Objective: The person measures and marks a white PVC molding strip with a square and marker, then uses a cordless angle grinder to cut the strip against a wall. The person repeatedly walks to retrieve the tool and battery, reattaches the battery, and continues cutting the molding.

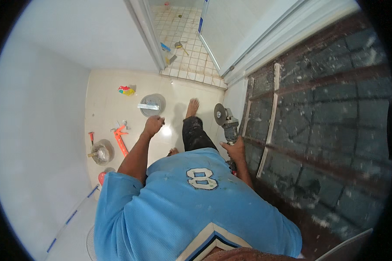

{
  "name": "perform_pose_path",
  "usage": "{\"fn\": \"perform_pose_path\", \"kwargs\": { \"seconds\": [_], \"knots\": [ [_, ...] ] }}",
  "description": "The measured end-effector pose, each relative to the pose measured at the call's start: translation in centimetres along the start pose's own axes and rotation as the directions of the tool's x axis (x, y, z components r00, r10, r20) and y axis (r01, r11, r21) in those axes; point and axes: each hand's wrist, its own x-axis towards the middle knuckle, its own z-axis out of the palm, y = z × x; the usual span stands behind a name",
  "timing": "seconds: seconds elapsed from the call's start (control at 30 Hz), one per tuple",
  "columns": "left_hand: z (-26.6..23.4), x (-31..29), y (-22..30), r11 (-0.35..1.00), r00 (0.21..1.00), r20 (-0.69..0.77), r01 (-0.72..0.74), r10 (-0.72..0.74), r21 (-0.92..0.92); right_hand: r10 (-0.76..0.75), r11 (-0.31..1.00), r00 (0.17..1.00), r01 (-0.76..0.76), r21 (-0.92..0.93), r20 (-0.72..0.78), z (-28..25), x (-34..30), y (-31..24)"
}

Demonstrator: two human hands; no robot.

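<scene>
My right hand point(236, 150) is wrapped round the body of an angle grinder point(230, 128), whose dark round disc point(221, 114) points away from me, close to the wall on the right. My left hand point(153, 126) hangs in the air with its fingers curled, and nothing shows sticking out of it. Just beyond it on the floor stands a round grey bucket point(159, 104) with a flat, pale metal blade point(148, 106) lying across its top. An orange caulking gun point(119, 138) lies to the left of my left forearm.
Farther left are a bowl lined with plastic point(102, 153), a red-handled tool point(91, 137) and a red-and-yellow packet point(126, 90). Ahead, a raised sill leads through a doorway to tiled floor with a tape measure point(178, 45). A dusty dark-framed window grid point(318, 126) fills the right.
</scene>
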Motion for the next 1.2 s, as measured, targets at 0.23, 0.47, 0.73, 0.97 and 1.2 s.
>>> {"fn": "perform_pose_path", "kwargs": {
  "seconds": [0.23, 0.47, 0.73, 0.97, 1.2],
  "knots": [
    [-12.5, 19.5, 16.9, 0.984, 0.985, -0.106, -0.147, 0.136, -0.096, 0.074, 0.995, 0.997, -0.075, 0.07, 0.011, -2.0, 13.6, -10.0],
    [-27.3, 25.8, 31.3, 0.949, 0.897, -0.335, -0.314, 0.289, -0.023, 0.015, 1.0, 0.997, -0.013, -0.023, 0.076, -5.6, 23.7, -18.6],
    [-31.3, 32.6, 38.4, 0.897, 0.843, -0.451, -0.406, 0.294, -0.174, -0.006, 1.0, 0.982, 0.005, 0.004, 0.189, -8.9, 35.7, -29.5],
    [-31.6, 38.4, 38.3, 0.884, 0.85, -0.484, -0.377, 0.21, -0.277, -0.275, 0.954, 0.933, 0.295, -0.057, 0.232, -5.8, 51.0, -43.7],
    [-36.1, 37.5, 42.8, 0.834, 0.921, -0.369, -0.299, 0.125, -0.465, -0.276, 0.945, 0.858, 0.325, -0.041, 0.433, 1.3, 64.5, -66.5]
  ]
}}
